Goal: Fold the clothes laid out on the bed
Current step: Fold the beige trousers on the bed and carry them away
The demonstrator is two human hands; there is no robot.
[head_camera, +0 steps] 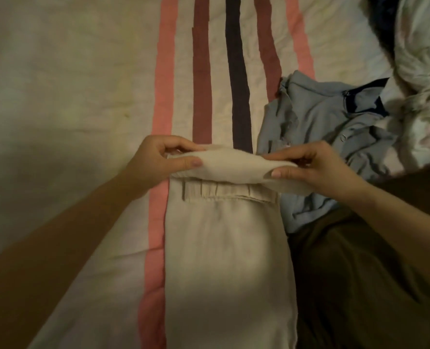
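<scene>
Hands hold the far end of the long cream cloth trousers [224,248], which lie flat down the middle of the pale bed cover with pink, brown and dark stripes [201,71]. The left hand [156,159] pinches the left corner of the folded edge, thumb under and fingers on top. The right hand [317,167] pinches the right corner the same way. The two hands are apart, one at each side, and the soft edge sags a little between them, lifted just off the part below. Under that lifted edge you can see the gathered stretchy waistband [229,193].

It looks like the fold is half made. The end has been brought over and next needs to be laid down flat and even.

What could go wrong? If one hand lets go first, that corner could flop and the fold would come out crooked. If the hands pull too far apart or tug hard, the flat part could slide and bunch up. The crumpled light blue shirt with a dark collar [329,117] lies just beside the right hand, touching the trousers, so the edge could land on it and make a lumpy fold. A dark brown cloth [360,273] lies along the right side, and a white rumpled heap [425,71] sits at the far right.
</scene>
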